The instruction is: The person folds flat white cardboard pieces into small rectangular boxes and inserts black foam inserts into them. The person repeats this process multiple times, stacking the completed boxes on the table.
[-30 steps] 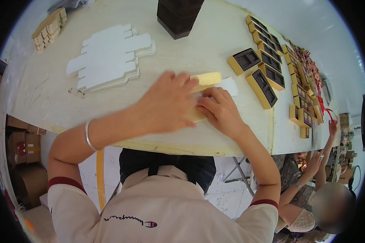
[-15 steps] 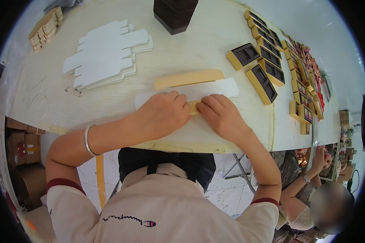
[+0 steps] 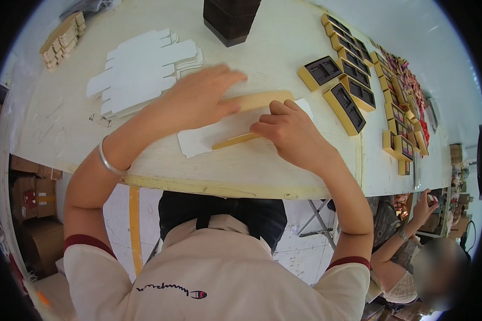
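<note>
A partly folded gold-and-white card box blank [image 3: 197, 140] lies in front of me, white inside, with its two long gold flaps raised. My left hand [image 3: 198, 99] is over its left part, fingers stretched and thumb apart, blurred by motion, holding nothing. My right hand [image 3: 292, 131] is closed at the right part of the blank, its curled fingers at the near gold flap; the fingertips are partly hidden. Beyond my left hand lies a stack of flat white box blanks [image 3: 142, 69].
A dark brown box-like container [image 3: 231, 21] stands at the far middle. Gold boxes with black inserts [image 3: 345, 107] line the right. Small tan folded pieces [image 3: 64, 40] sit far left. A co-worker's hand [image 3: 424, 207] shows at the right, holding a small item.
My left hand has let go of the near flap and swung away and up over the blank. My right hand has shifted slightly farther from me, staying at the blank.
</note>
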